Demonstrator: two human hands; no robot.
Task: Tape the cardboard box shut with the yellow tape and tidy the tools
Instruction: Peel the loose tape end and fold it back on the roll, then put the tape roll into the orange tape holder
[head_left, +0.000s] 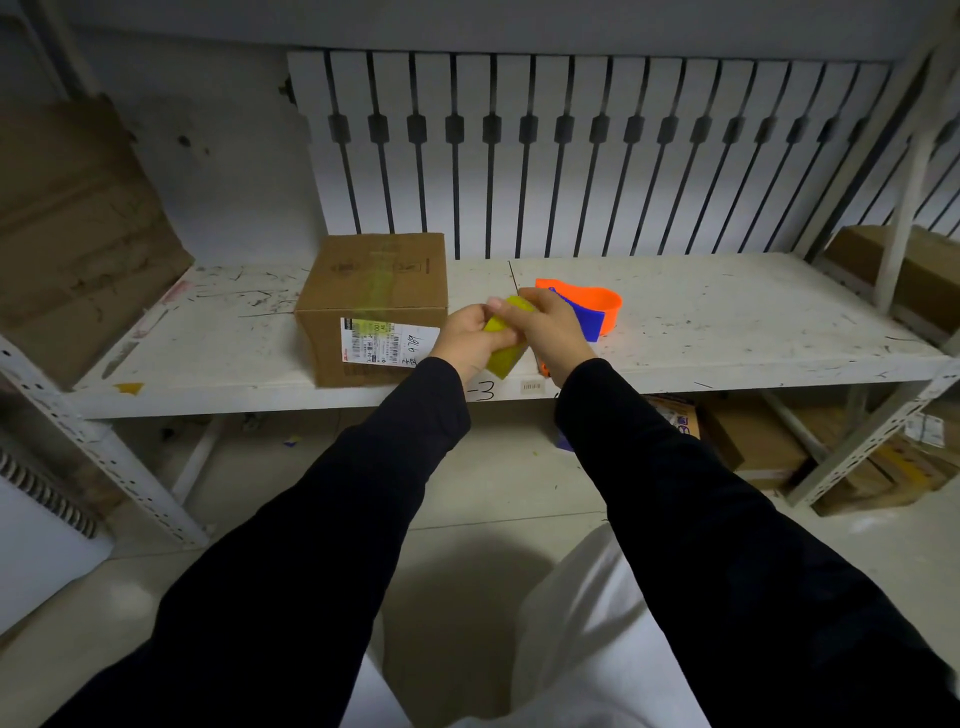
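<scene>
Both hands are meeting over the near edge of a scuffed white shelf (727, 332), the left hand (470, 338) and right hand (556, 325) gripping a yellow tape roll (506, 338) between them. A cardboard box (374, 306) with a yellow tape strip (379, 291) across its top is sitting just left, while an orange and blue tape dispenser (592, 309) is lying just beyond the right hand.

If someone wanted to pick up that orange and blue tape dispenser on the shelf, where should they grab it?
Probably by the blue middle part of the tape dispenser, coming from the front right. The right hand covers its left end, while the curved orange rim faces right and looks too wide to grip well.
</scene>
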